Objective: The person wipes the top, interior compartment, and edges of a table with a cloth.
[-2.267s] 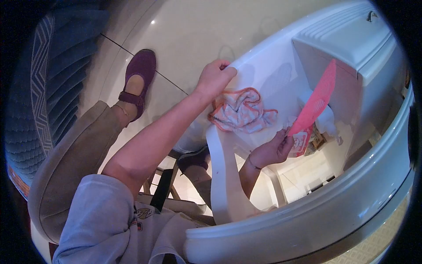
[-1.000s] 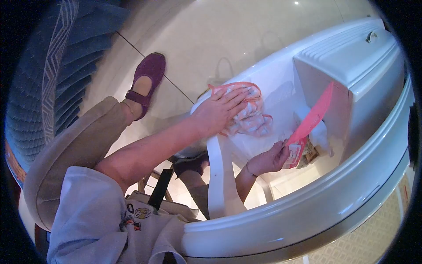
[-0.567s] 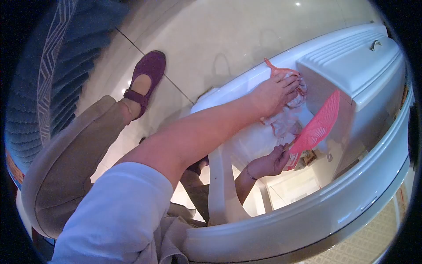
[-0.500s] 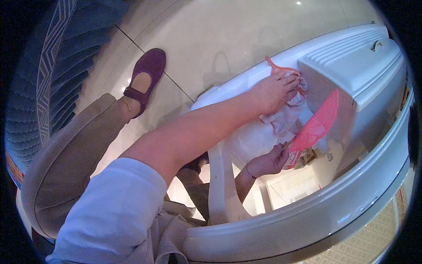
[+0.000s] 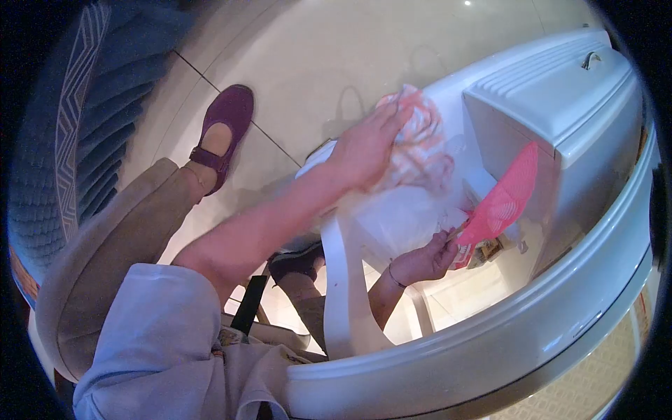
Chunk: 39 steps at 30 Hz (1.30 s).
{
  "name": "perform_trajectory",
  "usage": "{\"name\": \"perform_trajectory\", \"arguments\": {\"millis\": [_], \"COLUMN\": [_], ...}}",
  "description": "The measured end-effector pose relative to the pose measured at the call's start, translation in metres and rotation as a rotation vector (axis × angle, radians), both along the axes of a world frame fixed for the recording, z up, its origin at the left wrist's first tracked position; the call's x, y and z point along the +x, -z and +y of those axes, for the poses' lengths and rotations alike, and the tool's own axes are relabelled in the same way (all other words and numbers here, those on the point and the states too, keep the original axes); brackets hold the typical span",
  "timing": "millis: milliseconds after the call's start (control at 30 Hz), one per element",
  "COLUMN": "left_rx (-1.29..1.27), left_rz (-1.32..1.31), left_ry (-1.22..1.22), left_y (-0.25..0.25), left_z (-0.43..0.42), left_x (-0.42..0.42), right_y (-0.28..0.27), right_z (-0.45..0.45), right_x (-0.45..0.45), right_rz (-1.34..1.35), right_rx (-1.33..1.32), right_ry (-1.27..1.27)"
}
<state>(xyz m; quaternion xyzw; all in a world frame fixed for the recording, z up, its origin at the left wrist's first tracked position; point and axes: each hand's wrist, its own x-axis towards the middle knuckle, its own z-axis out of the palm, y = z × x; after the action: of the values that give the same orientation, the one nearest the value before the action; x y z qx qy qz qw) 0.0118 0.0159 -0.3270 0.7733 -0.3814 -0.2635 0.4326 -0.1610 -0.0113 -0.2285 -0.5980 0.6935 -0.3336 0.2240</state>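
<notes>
My left hand (image 5: pixel 367 143) grips a crumpled white cloth (image 5: pixel 420 136) with an orange-red pattern and edging, blurred by motion. It is over the white ledge (image 5: pixel 448 91) of the furniture. Lower down, my right hand (image 5: pixel 423 262) reaches up from below the curved white rim (image 5: pixel 455 364). Its thumb and fingers pinch the thin handle of a pink mesh fly swatter (image 5: pixel 500 203), whose curved head tilts up to the right. A thin band circles that wrist.
A white ribbed box with a metal handle (image 5: pixel 591 59) stands on the right. Small packets (image 5: pixel 486 252) lie beyond my right hand. A purple shoe (image 5: pixel 227 126) rests on the tiled floor (image 5: pixel 301 70). Blue pleated fabric (image 5: pixel 119 112) hangs at the left.
My left hand has moved left and toward me along the ledge with the cloth, which has come off the surface near the box. My right hand and the fly swatter have stayed nearly still.
</notes>
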Motion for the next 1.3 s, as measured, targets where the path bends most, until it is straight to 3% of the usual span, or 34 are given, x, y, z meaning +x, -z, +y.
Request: {"name": "perform_trajectory", "arguments": {"millis": [133, 200, 333, 433, 500, 567, 767, 833, 867, 933, 967, 1033, 1133, 1300], "left_rx": [-0.328, -0.272, -0.142, -0.247, -0.243, -0.235, -0.088, -0.343, -0.348, -0.494, -0.501, -0.180, -0.011, -0.114], "left_rz": [0.261, 0.357, 0.593, 0.637, 0.677, 0.708, 0.382, 0.434, 0.430, 0.160, 0.152, -0.190, -0.226, -0.138], "left_ry": [0.033, 0.014, 0.047, 0.024, 0.068, 0.111, 0.173, 0.037, 0.037, 0.066, 0.062, 0.194, 0.179, 0.121], "left_y": [0.004, 0.018, -0.013, 0.024, 0.024, 0.019, 0.021, 0.017, 0.015, 0.013, 0.012, 0.008, -0.003, 0.009], "left_z": [-0.053, -0.085, -0.115, -0.154, -0.179, -0.192, -0.158, -0.130, -0.118, -0.095, -0.082, -0.060, -0.049, -0.085], "left_x": [0.041, 0.047, 0.072, 0.076, 0.094, 0.100, 0.082, 0.065, 0.057, 0.045, 0.037, 0.021, 0.026, 0.039], "right_y": [-0.003, 0.002, 0.003, 0.002, -0.003, 0.006, 0.009, 0.007, 0.006, 0.005, 0.005, 0.000, -0.006, -0.001], "right_z": [0.000, 0.003, 0.003, 0.003, 0.002, 0.001, 0.000, 0.000, 0.001, 0.000, 0.000, -0.001, -0.005, -0.001], "right_x": [0.008, 0.007, -0.003, -0.001, 0.008, -0.004, -0.006, -0.007, -0.005, -0.002, -0.003, -0.001, 0.019, 0.010], "right_rz": [0.139, -0.075, -0.022, -0.026, -0.024, -0.056, -0.004, -0.052, -0.058, -0.070, -0.023, 0.021, 0.152, 0.049], "right_rx": [0.079, 0.013, -0.004, -0.006, 0.047, 0.021, 0.012, -0.017, -0.012, -0.016, -0.016, -0.023, 0.028, 0.035], "right_ry": [0.038, -0.011, -0.071, -0.044, 0.101, 0.090, 0.037, 0.017, -0.015, -0.057, -0.079, -0.104, -0.148, -0.138]}}
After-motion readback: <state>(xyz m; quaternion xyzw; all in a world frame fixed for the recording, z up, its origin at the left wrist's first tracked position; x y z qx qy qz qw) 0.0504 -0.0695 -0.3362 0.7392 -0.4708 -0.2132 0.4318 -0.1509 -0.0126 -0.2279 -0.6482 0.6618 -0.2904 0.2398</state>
